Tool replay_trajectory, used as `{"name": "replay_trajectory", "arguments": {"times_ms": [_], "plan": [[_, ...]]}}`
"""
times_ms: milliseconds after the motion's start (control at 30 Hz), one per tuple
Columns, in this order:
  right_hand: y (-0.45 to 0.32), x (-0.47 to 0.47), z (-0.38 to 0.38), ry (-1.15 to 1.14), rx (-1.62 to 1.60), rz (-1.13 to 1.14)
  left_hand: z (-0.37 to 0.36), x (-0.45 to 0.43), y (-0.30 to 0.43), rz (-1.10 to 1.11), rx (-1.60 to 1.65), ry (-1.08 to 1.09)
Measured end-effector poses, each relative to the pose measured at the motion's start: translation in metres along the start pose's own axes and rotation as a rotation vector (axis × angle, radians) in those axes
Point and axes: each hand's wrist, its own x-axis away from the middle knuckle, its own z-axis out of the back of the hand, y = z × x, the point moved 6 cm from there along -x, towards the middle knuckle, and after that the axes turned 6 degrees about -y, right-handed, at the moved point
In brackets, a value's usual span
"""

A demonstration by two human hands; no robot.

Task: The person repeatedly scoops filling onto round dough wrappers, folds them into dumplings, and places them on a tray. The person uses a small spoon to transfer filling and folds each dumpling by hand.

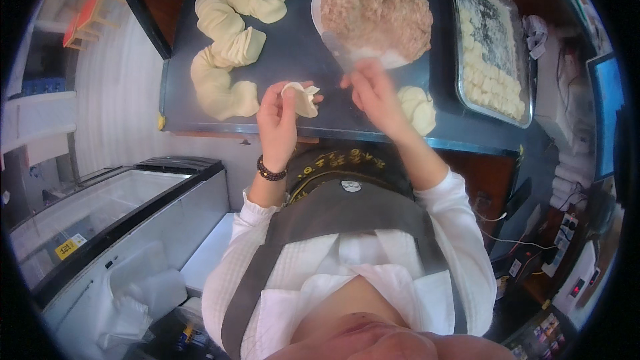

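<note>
In my left hand (278,120) a thin round dough wrapper (302,100) rests across the fingers, its right edge folded and ruffled. My right hand (371,91), a little blurred, grips a flat spatula (336,49) whose blade touches the near left side of a heap of minced meat filling (377,5). The filling is piled high on a white plate (316,10). Beside my right wrist lies a small stack of dough wrappers (418,110). Long overlapping rows of wrappers (220,40) curve over the dark worktop left of my left hand.
A metal tray (465,95) at the right holds floured rows of wrapped dumplings (492,90). The worktop's front edge (345,136) runs just before my apron. A glass-topped chest freezer (120,200) stands at the lower left. Cables and a power strip (560,245) are at the right.
</note>
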Motion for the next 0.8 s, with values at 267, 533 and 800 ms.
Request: {"name": "replay_trajectory", "arguments": {"times_ms": [267,533,800], "plan": [[-0.008,0.014,-0.022,-0.053,-0.044,0.009,-0.02,0.004,0.01,-0.12,-0.144,-0.016],[-0.01,0.024,-0.01,-0.021,-0.019,0.033,-0.031,0.001,0.001,-0.064,0.097,-0.027],[-0.017,0.035,0.009,0.105,-0.048,0.147,-0.045,0.001,-0.011,0.133,0.432,-0.104]]}}
